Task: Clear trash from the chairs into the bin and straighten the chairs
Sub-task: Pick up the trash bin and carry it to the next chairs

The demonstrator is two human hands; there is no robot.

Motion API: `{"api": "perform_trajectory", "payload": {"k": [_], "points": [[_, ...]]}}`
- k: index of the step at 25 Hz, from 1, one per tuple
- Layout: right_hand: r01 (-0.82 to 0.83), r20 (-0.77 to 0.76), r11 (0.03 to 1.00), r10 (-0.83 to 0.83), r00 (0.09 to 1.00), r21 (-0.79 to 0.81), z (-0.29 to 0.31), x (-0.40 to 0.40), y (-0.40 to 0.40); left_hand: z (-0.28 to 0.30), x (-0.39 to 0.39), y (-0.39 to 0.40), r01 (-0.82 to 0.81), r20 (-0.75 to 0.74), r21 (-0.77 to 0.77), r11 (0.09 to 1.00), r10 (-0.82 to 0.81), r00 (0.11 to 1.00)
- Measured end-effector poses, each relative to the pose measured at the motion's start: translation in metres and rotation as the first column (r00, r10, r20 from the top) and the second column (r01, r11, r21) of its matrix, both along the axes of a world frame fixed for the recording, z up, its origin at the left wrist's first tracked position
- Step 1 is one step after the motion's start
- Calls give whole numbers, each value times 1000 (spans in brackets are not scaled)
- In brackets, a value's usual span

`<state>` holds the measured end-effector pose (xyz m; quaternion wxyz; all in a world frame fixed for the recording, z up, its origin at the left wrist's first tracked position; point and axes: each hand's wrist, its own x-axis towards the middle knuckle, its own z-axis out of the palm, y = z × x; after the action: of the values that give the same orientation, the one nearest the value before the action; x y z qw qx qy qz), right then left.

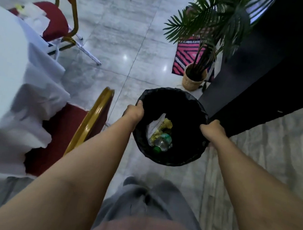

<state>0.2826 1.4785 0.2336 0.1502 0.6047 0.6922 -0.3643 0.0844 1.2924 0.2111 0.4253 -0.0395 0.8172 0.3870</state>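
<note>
While both hands, left hand (135, 111) and right hand (212, 128), grip the bin (175, 98) rim, the person should carry it level toward the littered chair (57, 19) at ten o'clock.

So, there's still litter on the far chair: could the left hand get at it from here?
Probably not: the left hand grips the bin rim, and the white trash lies on the far chair, beyond the table.

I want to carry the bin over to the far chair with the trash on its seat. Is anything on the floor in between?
Nothing visible: bare tile floor lies between the bin, gripped by left hand and right hand, and the far chair holding white trash.
</note>
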Motion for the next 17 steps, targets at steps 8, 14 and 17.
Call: {"api": "perform_trajectory", "payload": {"k": [8, 14, 17], "points": [[-221, -8, 974, 221, 975, -47, 5, -143, 110, -2, -106, 83, -140, -11, -32, 990, 140, 990], [-443, -46, 895, 441, 896, -47, 1, -258, 149, 8, -174, 91, -363, -18, -38, 931, 363, 932], [-515, -18, 854, 516, 857, -68, -5, -320, 156, -5, -220, 89, -477, -27, -20, 879, 476, 879]]}}
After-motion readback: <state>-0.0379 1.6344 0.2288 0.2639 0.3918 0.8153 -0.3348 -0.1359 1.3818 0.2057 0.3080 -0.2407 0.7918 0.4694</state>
